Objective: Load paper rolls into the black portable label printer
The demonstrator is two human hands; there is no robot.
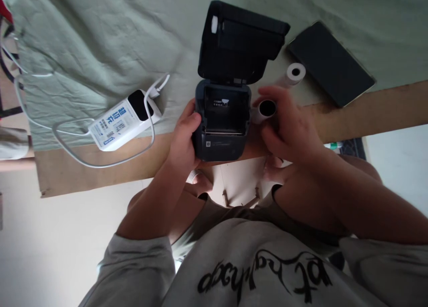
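A dark label printer (220,144) stands at the table's front edge with its lid (242,39) swung up, so its bay shows; inside, a small printed label is visible and no roll. My left hand (185,135) grips the printer's left side, thumb on its upper edge. Just right of the printer, my right hand (287,124) has its fingers curled around a small paper roll (258,116) with a dark hollow core. Behind that hand a second white paper roll (295,73) stands on the cloth.
A green cloth (100,39) covers the table, its brown front edge (374,104) bare. To the left lies a white power bank (117,122) with a looping white cable (96,166). A dark tablet (331,64) lies at the right. My legs are below the edge.
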